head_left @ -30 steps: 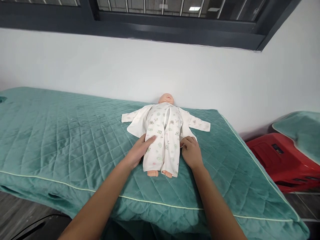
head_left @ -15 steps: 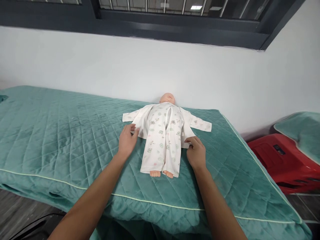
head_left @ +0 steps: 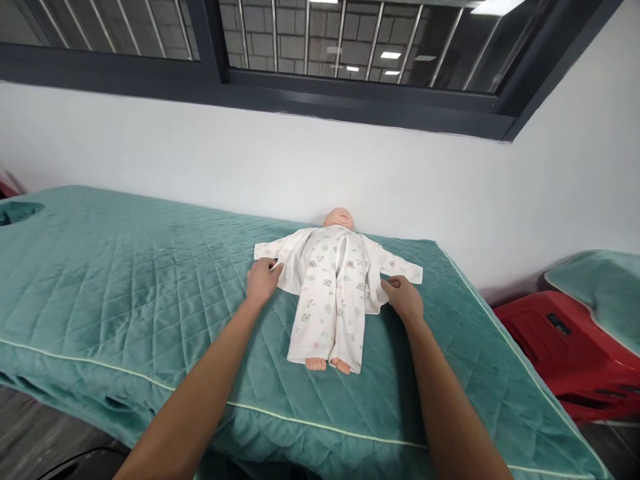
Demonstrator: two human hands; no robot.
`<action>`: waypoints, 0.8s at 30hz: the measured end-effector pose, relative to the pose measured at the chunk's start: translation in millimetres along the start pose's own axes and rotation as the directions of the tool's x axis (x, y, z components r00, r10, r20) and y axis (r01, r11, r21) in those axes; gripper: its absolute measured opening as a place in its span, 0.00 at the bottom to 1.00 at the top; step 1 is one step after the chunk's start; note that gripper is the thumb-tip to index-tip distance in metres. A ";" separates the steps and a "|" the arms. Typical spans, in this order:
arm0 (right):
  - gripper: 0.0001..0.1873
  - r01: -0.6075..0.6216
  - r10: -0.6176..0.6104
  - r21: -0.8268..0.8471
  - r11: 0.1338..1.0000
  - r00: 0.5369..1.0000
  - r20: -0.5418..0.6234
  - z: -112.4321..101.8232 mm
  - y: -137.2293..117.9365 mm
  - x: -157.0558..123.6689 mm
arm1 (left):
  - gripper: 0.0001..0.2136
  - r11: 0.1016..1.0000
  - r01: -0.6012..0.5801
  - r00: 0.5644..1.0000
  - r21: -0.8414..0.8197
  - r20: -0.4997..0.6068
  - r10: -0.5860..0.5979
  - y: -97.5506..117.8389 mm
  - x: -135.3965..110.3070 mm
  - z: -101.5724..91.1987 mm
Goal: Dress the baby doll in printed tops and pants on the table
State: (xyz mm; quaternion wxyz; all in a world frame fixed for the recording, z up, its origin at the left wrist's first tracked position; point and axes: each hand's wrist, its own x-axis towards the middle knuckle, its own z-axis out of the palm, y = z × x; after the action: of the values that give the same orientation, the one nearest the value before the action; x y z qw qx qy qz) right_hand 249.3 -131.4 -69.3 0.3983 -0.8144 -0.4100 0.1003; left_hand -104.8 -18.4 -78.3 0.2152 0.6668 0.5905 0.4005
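Doll point(head_left: 339, 219) is lying on its back between the two hands, head pointing away from them, feet point(head_left: 316, 364) showing nearer the viewer, below the hands. It is wearing white clothes point(head_left: 327, 300) with small printed figures.

Left hand point(head_left: 263, 281): fingers curling, thumb drawing near them, only a small gap showing. Fingertips are meeting the edge of the near flap point(head_left: 290, 275); cannot tell whether cloth is caught between. One sleeve point(head_left: 268, 250) is stretching out just beyond this hand.

Right hand point(head_left: 405, 299): thumb and forefinger are pinching the outer edge of the opposite flap point(head_left: 374, 293), other fingers bending in. Second sleeve point(head_left: 403, 269) is lying flat just beyond it.

Green quilted cover point(head_left: 150, 293) is spreading under doll and hands, running far out to the left hand's side. Well off to the right hand's right, a red plastic object point(head_left: 560, 347) is standing, green fabric point(head_left: 600, 293) draping over it.
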 end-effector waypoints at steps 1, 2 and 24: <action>0.11 -0.006 0.006 0.003 1.000 0.999 0.049 0.7 -2.8 4.6 | 0.11 0.997 -0.004 1.000 -0.077 0.011 0.004 5.0 -1.6 -1.9; 0.12 -0.006 0.004 0.013 1.000 0.995 0.100 1.6 -5.6 8.0 | 0.13 0.986 -0.018 1.000 -0.165 0.016 0.021 11.8 -3.7 -3.2; 0.15 -0.485 0.022 0.797 0.360 0.858 0.512 -10.7 -17.4 5.8 | 0.10 0.956 -0.129 0.992 -0.263 -0.054 0.118 99.9 5.9 34.2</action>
State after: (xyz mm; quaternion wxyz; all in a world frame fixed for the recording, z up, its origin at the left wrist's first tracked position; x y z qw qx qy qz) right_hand 248.0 -127.2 -48.6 0.6561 -0.4762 -0.2276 0.5395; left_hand -16.5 -27.4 -20.8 0.2664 0.6598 0.4924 0.5013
